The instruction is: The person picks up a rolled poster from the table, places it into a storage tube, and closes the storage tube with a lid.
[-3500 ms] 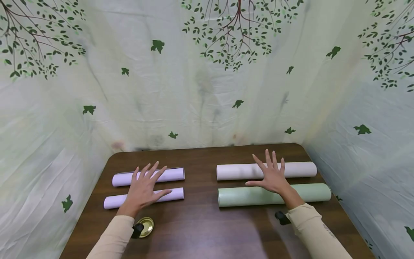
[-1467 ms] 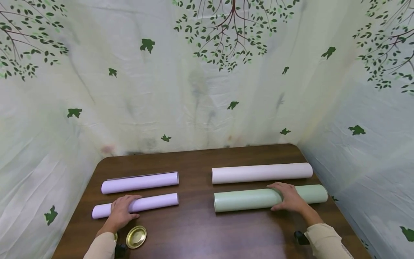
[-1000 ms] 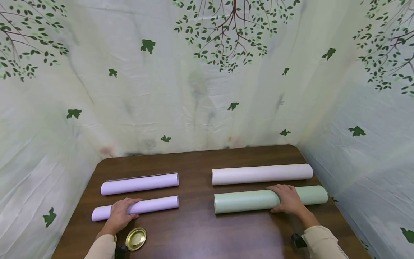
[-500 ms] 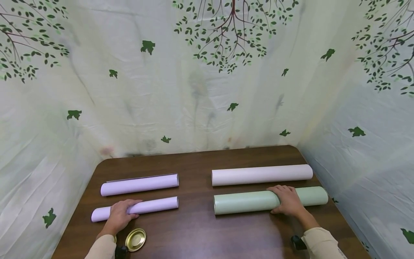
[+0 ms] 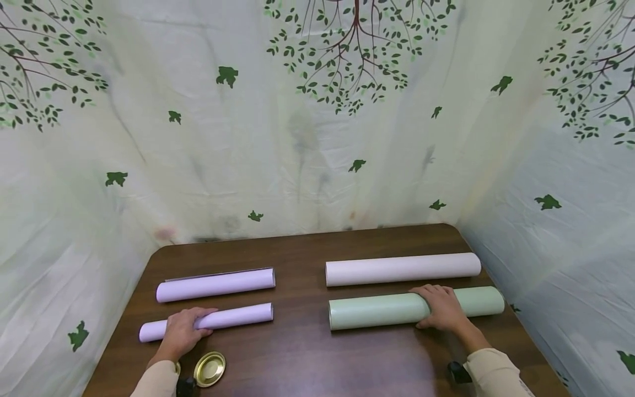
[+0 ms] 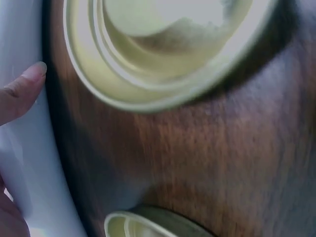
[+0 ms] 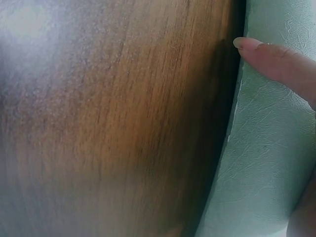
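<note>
My left hand grips the nearer lavender roll at left, its thumb along the near side and its fingers over the top. Only that thumb and part of the fingers show in the left wrist view. At right, my right hand holds the thick pale green roll past its middle. The green roll has a finely wrinkled surface in the right wrist view, where the thumb lies against it. Both rolls lie on the brown table; the far-side fingertips are hidden.
Behind the held rolls lie another lavender roll and a long white roll. A round gold-coloured lid or dish sits by my left wrist, with a second gold piece partly hidden beside it. Leaf-printed curtains surround the table.
Both hands were spread above the rolls at first, then came down and took hold of the nearer lavender roll and the green roll. Over the last second they have barely moved.
</note>
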A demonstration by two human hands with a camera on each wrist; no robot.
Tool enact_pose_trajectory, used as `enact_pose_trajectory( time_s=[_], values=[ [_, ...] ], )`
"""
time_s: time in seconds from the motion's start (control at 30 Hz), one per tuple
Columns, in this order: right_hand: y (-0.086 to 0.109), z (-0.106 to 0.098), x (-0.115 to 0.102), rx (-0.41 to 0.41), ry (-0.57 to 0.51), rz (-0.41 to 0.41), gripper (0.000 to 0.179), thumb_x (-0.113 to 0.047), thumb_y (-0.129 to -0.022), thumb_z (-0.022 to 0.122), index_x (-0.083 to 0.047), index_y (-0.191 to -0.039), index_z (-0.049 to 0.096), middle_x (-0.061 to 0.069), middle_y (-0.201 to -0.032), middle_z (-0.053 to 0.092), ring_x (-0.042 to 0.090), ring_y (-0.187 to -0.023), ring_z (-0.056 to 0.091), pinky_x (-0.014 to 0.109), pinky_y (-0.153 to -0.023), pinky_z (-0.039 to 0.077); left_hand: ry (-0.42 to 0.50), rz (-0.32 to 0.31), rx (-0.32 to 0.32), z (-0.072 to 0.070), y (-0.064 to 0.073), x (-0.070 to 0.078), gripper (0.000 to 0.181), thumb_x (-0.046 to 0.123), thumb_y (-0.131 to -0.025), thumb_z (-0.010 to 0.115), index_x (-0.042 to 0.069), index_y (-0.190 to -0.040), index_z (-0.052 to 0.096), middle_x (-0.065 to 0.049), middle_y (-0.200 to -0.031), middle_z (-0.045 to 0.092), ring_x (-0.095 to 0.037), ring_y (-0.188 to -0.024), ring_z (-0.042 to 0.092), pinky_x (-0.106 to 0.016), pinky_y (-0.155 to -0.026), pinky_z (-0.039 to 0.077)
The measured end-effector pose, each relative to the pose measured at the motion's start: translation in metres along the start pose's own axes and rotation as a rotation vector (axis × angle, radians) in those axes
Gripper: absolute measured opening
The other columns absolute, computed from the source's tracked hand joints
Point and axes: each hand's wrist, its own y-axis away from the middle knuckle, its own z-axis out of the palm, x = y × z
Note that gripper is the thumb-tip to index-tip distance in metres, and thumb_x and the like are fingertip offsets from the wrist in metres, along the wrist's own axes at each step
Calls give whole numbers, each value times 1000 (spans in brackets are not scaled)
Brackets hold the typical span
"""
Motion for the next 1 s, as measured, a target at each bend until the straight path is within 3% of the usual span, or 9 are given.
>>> enact_pose_trajectory(
  time_s=[0.2,0.67,1.0],
  values=[
    [2,-3,-1,-2,-4,1,78,-36,-51,92,-14,-121,63,7,-113,64,34,-106,57,58,-88,37,-3,3,1,-3,2,0,45,9,-62,86,9,-106,74,-10,-104,72,-36,-95,64,-52,-75,39],
    [2,-2,-3,-13,-5,11,79,-36,-52,93,-14,-121,62,7,-114,64,35,-107,56,59,-89,37,-38,16,4,-25,-4,10,46,12,-62,87,12,-106,74,-8,-101,72,-35,-95,65,-54,-75,38],
    [2,-1,-2,24,-22,9,80,-33,-49,94,-14,-121,64,8,-111,64,35,-104,57,60,-89,36,-72,116,34,-40,-11,24,48,14,-61,88,13,-107,74,-4,-99,72,-32,-95,66,-51,-74,40]
  ],
)
